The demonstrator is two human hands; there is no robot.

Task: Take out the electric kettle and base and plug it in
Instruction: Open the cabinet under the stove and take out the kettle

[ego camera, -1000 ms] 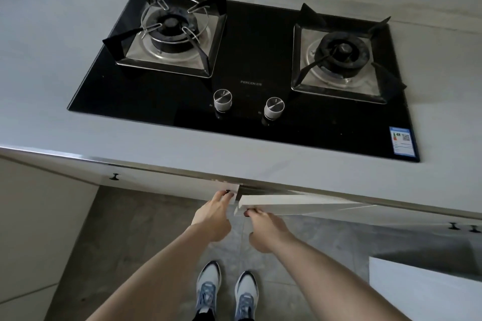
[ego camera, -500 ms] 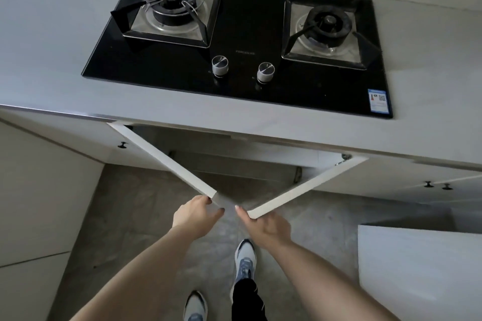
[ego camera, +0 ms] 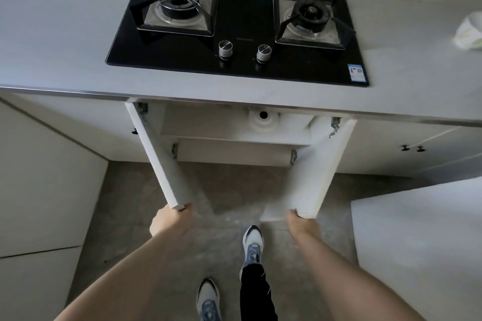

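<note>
Under hob | left hand (ego camera: 170, 217) grips left door (ego camera: 156, 156) | right hand (ego camera: 300, 221) grips right door (ego camera: 326, 167)

head view — looks steeply down | near counter edge (ego camera: 234, 98) | hob (ego camera: 240, 31) ahead, floor (ego camera: 229, 190) below

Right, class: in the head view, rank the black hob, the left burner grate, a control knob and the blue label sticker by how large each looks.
1. Hob
2. Left burner grate
3. Sticker and knob: these look close in size, so I won't rank them.
</note>
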